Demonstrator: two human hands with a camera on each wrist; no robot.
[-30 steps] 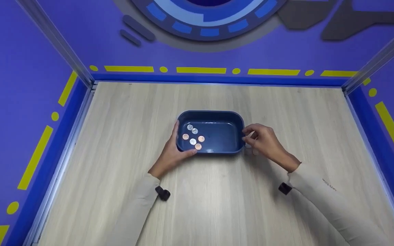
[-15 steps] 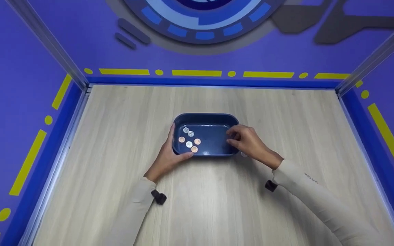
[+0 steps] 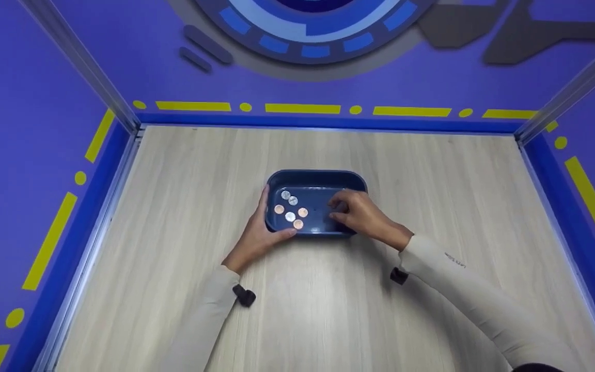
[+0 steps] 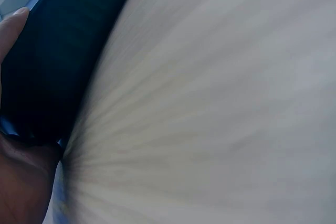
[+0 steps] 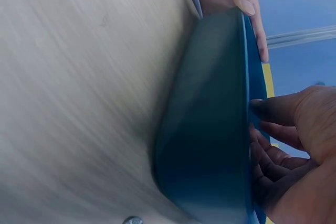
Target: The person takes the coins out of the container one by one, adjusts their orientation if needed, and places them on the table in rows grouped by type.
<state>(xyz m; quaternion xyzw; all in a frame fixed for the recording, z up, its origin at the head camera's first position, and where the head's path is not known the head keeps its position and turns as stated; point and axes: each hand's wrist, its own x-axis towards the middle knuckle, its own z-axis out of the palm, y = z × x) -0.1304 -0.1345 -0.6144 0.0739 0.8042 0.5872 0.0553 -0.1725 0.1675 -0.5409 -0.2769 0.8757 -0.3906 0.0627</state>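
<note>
pale wood-grain tabletop [image 3: 297, 305]; dark blue container [image 3: 318, 179] on it, silver coin [image 5: 133, 220] nearby.

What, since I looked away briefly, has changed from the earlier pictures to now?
The right hand moved left, from beside the container to over its inside; whether its grip holds anything is unclear. The left hand still holds the container's left end; the six visible coins inside lie unmoved.

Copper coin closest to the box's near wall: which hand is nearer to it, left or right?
Left. The left hand holds the box's left end, its thumb at the near rim beside the copper coin; the right hand is farther off, over the box's right half.
</note>
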